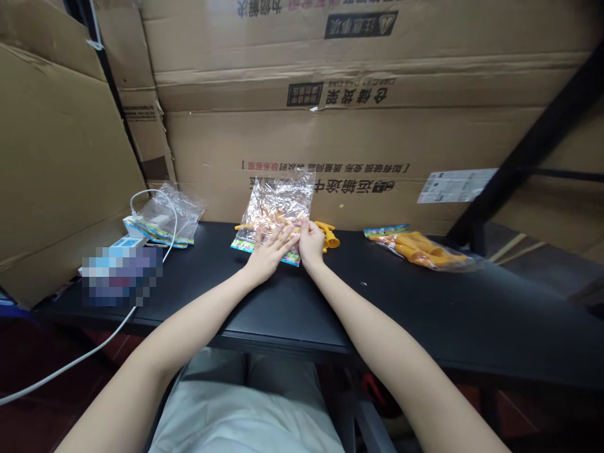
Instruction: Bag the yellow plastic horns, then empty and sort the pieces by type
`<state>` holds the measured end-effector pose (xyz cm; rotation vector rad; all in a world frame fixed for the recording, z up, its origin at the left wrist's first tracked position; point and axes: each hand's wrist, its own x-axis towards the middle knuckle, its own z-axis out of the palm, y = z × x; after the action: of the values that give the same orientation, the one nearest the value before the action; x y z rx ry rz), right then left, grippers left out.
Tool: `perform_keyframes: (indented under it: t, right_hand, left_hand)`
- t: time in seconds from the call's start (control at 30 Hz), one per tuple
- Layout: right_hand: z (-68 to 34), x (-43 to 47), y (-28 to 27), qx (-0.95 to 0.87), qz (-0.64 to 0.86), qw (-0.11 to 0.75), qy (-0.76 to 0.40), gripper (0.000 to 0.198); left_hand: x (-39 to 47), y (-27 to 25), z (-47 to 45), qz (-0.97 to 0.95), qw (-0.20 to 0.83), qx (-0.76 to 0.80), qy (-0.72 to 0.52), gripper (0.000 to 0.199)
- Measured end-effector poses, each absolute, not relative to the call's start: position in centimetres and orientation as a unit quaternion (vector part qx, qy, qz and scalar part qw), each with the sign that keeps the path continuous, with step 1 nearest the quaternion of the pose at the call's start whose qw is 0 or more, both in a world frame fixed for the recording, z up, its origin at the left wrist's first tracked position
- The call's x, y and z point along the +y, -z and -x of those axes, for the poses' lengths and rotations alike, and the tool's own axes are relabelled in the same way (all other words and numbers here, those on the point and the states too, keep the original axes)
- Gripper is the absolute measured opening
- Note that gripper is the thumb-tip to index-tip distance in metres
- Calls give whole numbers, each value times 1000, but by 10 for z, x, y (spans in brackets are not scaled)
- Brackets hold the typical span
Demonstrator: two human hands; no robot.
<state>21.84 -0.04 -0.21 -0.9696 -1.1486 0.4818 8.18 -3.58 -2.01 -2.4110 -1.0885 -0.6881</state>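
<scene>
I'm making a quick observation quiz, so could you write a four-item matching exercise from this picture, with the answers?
Column one
1. Table
2. Left hand
3. White cable
4. Packed bag

Column two
a. at the right, with orange pieces inside
b. black
c. hanging over the front edge, on the left
d. fingers spread on a clear bag in the middle

Pairs: 1-b, 2-d, 3-c, 4-a

Upside down on the cardboard panel (212,138) stand 注意事项 beside a warning triangle (387,24), 仓储货架, 运输途中 and, within brackets, 联系客服; print on the white label (457,186) is illegible.
</scene>
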Motion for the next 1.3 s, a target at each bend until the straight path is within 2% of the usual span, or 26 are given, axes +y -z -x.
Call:
perform_keyframes:
  t: [0.1,0.3,0.63,0.8,1.3]
  right_hand:
    - [-217,-1,2,-518,417,702,-256,47]
    - [-214,-5,1,-521,412,652,-365,59]
    - [-213,-5,5,-536,417,632,-374,49]
    - [-212,-4,6,-545,420,619,-377,51]
    - [-212,-6,7,-560,424,604,-378,42]
  left_hand:
    - [-32,14,-77,855,203,-407,249,71]
    - [-11,-1,-45,818,201,-478,250,71]
    - [28,11,55,767,162,-603,146,69]
    - [34,8,88,742,168,-642,96,68]
    - [46,-4,122,689,153,-707,-42,40]
